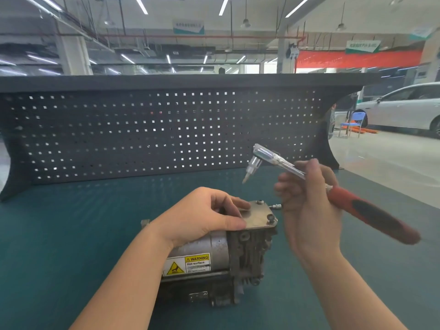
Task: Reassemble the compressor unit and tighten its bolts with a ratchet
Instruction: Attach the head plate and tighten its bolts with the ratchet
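Item, near edge of the teal-matted desk (71, 222): grey cylindrical metal compressor unit (214, 256), lying on its side. Left hand (202, 216) is pressing the flat metal cover plate (258, 216), fingers loosely extended. Two bolts (270, 217) are sitting in the plate. Right hand (307, 198) is gripping the red-handled chrome ratchet (333, 191), raised clear. Tightening apparently remaining.
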